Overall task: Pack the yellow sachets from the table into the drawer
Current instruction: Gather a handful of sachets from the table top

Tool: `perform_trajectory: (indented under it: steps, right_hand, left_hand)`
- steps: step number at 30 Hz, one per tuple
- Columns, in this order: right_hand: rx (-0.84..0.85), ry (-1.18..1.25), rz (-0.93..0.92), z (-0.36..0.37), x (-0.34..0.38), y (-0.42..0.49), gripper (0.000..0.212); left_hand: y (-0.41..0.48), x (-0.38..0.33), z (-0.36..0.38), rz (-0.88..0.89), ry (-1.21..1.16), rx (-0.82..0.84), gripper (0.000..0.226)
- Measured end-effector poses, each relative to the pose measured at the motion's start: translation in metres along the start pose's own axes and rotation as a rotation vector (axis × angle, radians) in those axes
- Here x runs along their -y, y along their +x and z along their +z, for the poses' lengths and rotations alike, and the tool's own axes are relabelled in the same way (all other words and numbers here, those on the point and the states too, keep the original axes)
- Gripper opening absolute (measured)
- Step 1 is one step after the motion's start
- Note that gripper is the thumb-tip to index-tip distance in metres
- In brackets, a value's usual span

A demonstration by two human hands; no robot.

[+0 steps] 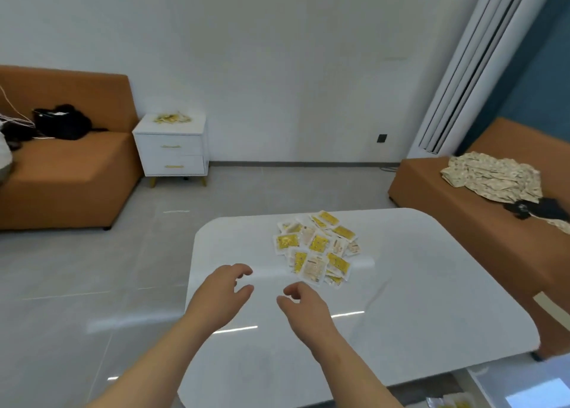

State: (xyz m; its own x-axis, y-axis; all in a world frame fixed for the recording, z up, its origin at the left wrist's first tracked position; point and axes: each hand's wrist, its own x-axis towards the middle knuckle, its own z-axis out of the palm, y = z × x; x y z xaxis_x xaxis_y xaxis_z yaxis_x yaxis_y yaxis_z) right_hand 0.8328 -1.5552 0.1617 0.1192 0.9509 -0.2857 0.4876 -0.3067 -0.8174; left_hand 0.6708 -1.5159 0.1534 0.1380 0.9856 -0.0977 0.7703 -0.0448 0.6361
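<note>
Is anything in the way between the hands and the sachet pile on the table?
Nothing visible. The left hand and right hand are both empty, over the glossy white table, and the heap of yellow and white sachets lies just past their fingers with only bare tabletop between.

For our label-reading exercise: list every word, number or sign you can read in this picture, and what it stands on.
No text can be read.
Sachets on the table: print too blurred to read.
Far pile on the nightstand: too small to read.
Cloth: pattern only, no lettering seen.
</note>
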Motion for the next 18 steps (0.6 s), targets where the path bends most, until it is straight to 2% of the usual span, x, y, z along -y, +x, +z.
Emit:
perform_trajectory:
  steps: [11, 18]
  right_hand:
    - [0.057, -0.036, -0.033, 0.212, 0.18, 0.107, 0.031]
    - [0.101, -0.065, -0.034, 0.291, 0.255, 0.202, 0.033]
  left_hand:
    - [0.097, 0.199, -0.195, -0.12, 0.044, 0.006, 0.034]
    - [0.188, 0.287, -0.279, -0.16, 0.127, 0.026, 0.034]
